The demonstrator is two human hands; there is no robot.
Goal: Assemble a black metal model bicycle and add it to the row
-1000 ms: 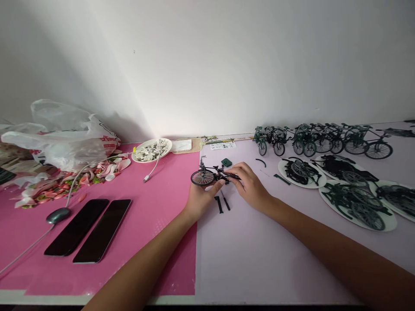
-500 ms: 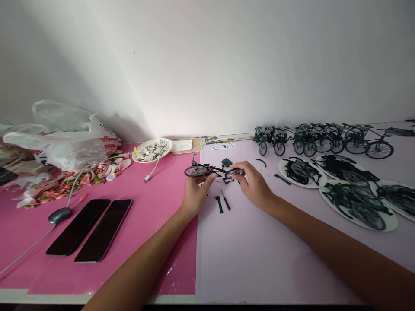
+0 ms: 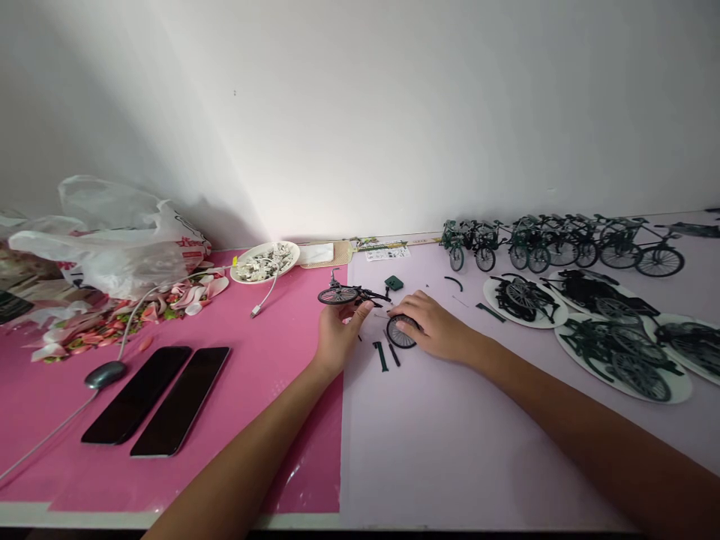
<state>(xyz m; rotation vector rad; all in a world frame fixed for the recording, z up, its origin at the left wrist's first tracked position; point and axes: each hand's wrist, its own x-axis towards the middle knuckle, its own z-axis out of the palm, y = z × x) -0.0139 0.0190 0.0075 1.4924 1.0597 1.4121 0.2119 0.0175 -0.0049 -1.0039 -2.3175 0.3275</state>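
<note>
My left hand [image 3: 336,334] is closed on a small black model bicycle frame [image 3: 352,295] with one wheel at its left end, held just above the seam between the pink and the pale mat. My right hand [image 3: 436,327] rests on the pale mat with its fingers curled round a loose black spoked wheel [image 3: 400,332]. Two short dark parts [image 3: 385,354] lie on the mat just below both hands. A small green saddle piece [image 3: 394,283] lies behind the frame.
A row of finished green model bicycles [image 3: 556,246] stands at the back right, with white plates of bicycle parts [image 3: 616,341] in front. On the pink mat lie two dark phones [image 3: 157,399], a mouse [image 3: 101,373], a bowl of small parts [image 3: 264,262] and a plastic bag [image 3: 106,236].
The frame swung left and up in my left hand. My right hand came down from the frame's rear to the mat, now holding a wheel apart from the frame.
</note>
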